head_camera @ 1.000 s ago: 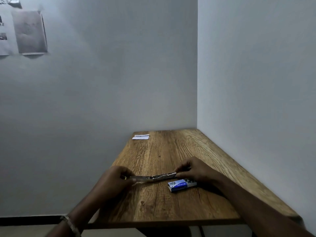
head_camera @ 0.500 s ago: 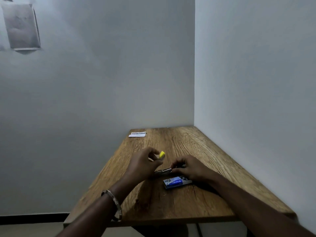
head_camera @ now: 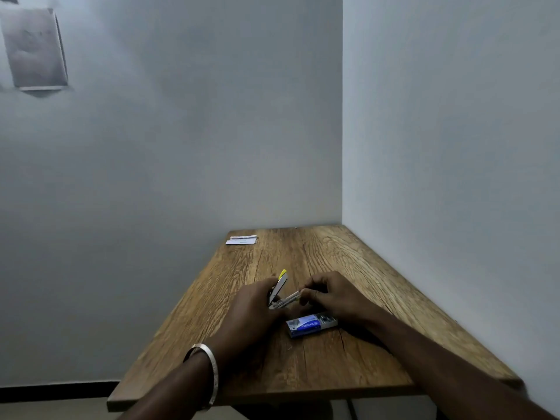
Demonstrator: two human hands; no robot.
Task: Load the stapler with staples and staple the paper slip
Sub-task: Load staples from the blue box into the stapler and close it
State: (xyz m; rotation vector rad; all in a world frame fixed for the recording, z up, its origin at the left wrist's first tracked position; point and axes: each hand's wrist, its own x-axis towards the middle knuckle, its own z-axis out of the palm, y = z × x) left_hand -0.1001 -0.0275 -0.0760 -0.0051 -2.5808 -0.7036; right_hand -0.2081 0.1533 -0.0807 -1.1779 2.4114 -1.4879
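Observation:
A small metal stapler with a yellow tip lies hinged open at the middle of the wooden table. Its top arm tilts up and away. My left hand grips the stapler's rear and raised arm. My right hand pinches the front end of the lower magazine. A blue staple box, slid partly open, rests on the table just in front of my right hand. The white paper slip lies at the far left corner of the table, away from both hands.
The table stands in a corner, with a wall along its right side and another behind it. Its left and near edges are open to the floor. A sheet of paper hangs on the back wall, upper left.
The stapler was stretched out flat between both hands. My left hand has since swung the yellow-tipped top arm up and toward my right hand, which kept hold of the lower part.

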